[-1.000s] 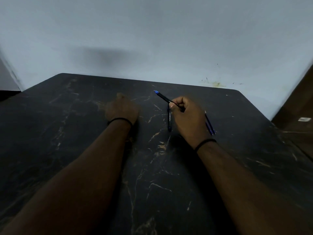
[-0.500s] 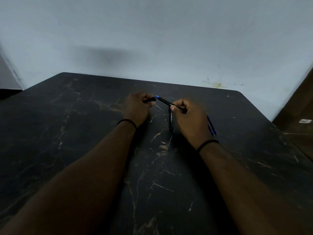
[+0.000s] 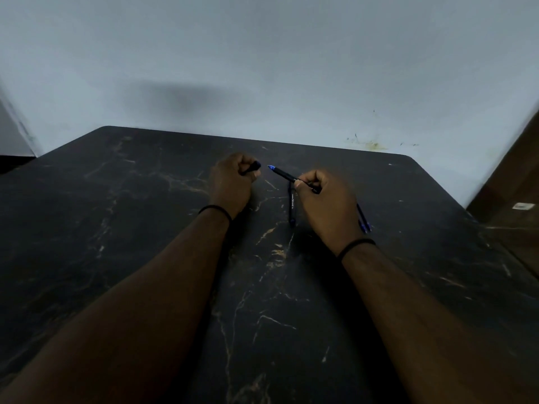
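Note:
My right hand (image 3: 323, 205) pinches a black pen (image 3: 284, 174) whose blue tip points up and to the left. My left hand (image 3: 232, 182) is curled round a small black pen cap (image 3: 253, 167), its open end facing the pen tip. A short gap separates cap and tip. A second black pen (image 3: 291, 207) lies on the dark marble-patterned table (image 3: 145, 228) between my hands. Two blue pen ends (image 3: 364, 221) stick out from behind my right hand, the rest hidden.
A pale wall (image 3: 262, 68) rises right behind the table's far edge. A brown wooden surface (image 3: 513, 199) stands at the right, beside the table's rounded corner. Black bands circle both wrists.
My left hand has come in from the left with the cap and now holds it close to the pen tip. My right hand and its pen stay almost still.

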Action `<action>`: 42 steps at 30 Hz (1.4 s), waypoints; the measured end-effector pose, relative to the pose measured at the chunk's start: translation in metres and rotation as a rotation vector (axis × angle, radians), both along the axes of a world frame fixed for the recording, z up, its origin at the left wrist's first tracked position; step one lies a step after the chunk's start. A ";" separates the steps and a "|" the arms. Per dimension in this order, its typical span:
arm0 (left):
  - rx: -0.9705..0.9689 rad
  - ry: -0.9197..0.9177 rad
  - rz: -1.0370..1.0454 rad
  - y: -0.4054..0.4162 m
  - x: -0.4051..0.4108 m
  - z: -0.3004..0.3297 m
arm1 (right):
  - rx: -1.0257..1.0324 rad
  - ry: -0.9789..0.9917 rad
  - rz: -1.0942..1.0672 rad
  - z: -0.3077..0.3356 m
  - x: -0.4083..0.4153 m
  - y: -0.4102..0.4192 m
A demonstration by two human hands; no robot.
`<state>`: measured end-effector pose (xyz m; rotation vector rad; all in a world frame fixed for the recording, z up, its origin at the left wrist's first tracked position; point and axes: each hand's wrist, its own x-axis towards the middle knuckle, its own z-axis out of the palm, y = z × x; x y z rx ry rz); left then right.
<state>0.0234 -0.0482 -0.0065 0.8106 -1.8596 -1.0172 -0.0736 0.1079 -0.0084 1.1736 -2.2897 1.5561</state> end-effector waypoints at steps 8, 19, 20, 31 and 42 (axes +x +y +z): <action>0.373 0.335 -0.121 0.007 0.002 0.009 | 0.027 0.008 0.043 0.003 0.003 0.003; 0.576 0.411 -0.254 0.005 0.011 0.016 | 0.002 0.014 0.104 0.004 0.010 0.003; 0.577 0.410 -0.254 0.005 0.012 0.016 | 0.000 0.011 0.108 0.004 0.010 0.004; 0.600 0.406 -0.249 0.006 0.012 0.018 | 0.007 0.040 0.093 0.006 0.011 0.005; 0.544 0.272 -0.448 0.013 0.012 0.018 | 0.006 0.020 0.093 0.007 0.013 0.006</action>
